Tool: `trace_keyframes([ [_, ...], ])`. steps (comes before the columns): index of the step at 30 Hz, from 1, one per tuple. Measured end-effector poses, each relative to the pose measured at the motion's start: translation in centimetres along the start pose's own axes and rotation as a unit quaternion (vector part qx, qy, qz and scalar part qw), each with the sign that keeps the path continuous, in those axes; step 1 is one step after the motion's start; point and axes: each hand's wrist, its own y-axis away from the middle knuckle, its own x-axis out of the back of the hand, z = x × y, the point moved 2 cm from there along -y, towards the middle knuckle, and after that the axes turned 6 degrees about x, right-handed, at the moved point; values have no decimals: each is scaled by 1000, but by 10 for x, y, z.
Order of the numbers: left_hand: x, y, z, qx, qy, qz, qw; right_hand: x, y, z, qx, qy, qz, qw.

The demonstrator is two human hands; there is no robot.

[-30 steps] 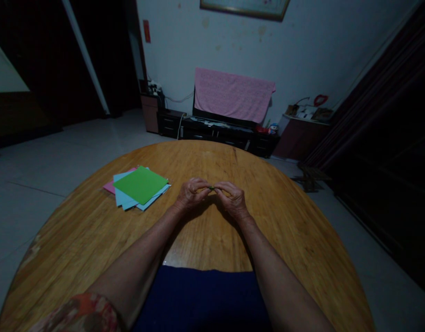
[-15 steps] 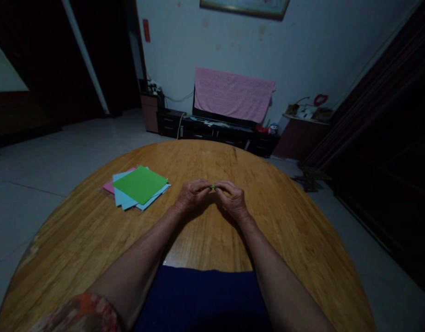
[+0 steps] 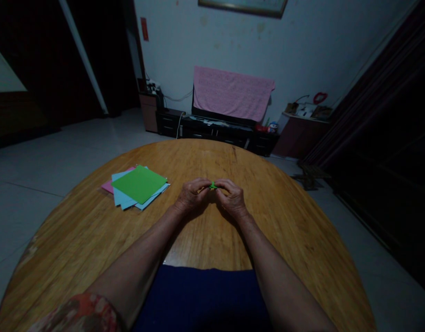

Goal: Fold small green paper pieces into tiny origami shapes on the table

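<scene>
My bare left hand (image 3: 193, 196): curled, knuckles up | my bare right hand (image 3: 232, 198): curled, knuckles up | my fingertips (image 3: 206, 183): pinching toward each other | my left forearm (image 3: 139, 251), my right forearm (image 3: 271, 260): angled inward

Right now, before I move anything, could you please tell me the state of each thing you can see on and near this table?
Left hand: pinching the folded green paper from the left.
Right hand: pinching it from the right.
Folded green paper: small, held between both hands above the table.
Green paper sheet: flat, on top of the pile.
Blue paper sheets: fanned beneath the green sheet.
Pink paper sheet: beneath, partly covered.
Pink towel: draped over the television.
</scene>
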Motion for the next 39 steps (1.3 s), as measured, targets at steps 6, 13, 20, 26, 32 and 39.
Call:
trace_keyframes([
  [6,-1,0,0,9,6,1,1000,-1,1,0,-4,2,-2,1000],
  [13,1,1,5,15,20,-6,1000,0,-1,-5,-2,2,-11,1000],
  [20,-1,-1,-7,48,-19,8,999,-2,4,3,-54,-4,-11,998],
  [26,-5,-1,-16,102,54,22,993,-7,10,11,-138,-42,-11,989],
  [32,-11,7,-9,247,300,-36,921,-14,12,14,-246,-176,-22,953],
  [39,-8,5,0,329,391,-45,858,-11,7,7,-291,-223,-13,930],
])
